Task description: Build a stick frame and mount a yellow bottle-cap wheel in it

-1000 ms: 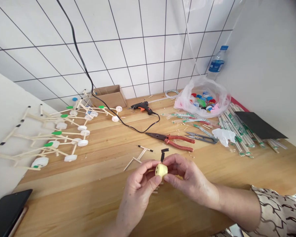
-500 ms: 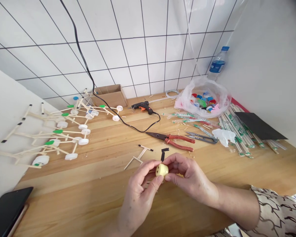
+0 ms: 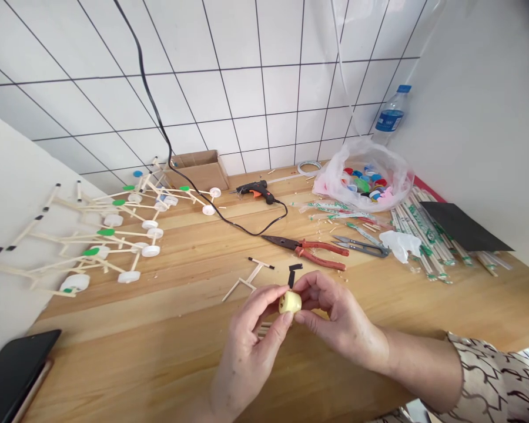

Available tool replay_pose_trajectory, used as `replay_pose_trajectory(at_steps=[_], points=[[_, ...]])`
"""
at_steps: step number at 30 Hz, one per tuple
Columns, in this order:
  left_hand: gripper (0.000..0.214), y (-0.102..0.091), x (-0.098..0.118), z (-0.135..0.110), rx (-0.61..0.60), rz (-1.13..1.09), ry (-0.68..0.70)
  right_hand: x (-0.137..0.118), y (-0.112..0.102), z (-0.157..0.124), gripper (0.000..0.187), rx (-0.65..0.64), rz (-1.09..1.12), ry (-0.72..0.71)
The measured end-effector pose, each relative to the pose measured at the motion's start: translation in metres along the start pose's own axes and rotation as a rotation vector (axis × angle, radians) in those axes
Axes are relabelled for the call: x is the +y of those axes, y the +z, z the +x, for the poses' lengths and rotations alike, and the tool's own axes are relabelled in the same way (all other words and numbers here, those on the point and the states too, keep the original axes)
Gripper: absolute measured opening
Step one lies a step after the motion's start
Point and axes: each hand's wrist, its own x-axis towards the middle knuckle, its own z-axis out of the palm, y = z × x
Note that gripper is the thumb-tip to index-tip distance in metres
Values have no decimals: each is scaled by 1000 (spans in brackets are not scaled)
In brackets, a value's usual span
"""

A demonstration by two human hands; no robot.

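Scene brightly, softly lit; pale sheen thrown on wall tiles [image 3: 280, 88]; faint shadows cast on table [image 3: 167, 352]; tile lines splayed by lens; upper right corner darkened.

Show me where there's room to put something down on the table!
There's bare table between the phone and the left hand, and another patch between the right hand and the wrapped sticks. It's crowded around the bag of caps at the back right, and among the wheeled stick models at the left.

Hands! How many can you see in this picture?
2. The left hand holds the small yellow piece from one side, and the right hand is across from it, holding the other side. No other hand shows.
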Motion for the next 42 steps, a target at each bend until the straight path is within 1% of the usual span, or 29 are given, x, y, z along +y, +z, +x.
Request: replay_pose_trajectory(at_steps=[6, 10, 18, 24, 30, 35, 39, 42], points=[[25, -1, 2, -1, -10, 8, 8, -1, 0, -1, 21, -1, -6, -12], [24, 0, 5, 1, -16, -26, -26, 0, -1, -1, 22, 6, 2, -19], [23, 1, 1, 2, -30, -71, -39, 2, -1, -2, 21, 19, 4, -47], [21, 2, 3, 1, -14, -149, -72, 1, 0, -1, 18, 15, 10, -92], [19, 2, 1, 1, -43, -181, -63, -1, 1, -1, 20, 16, 9, -89], [20, 2, 2, 1, -40, -148, -68, -1, 0, -1, 18, 9, 18, -92], [21, 3, 0, 2, -38, -98, -32, 1, 0, -1, 18, 23, 4, -77], [21, 2, -1, 2, -9, -72, -8, 1, -1, -1, 18, 30, -7, -67]])
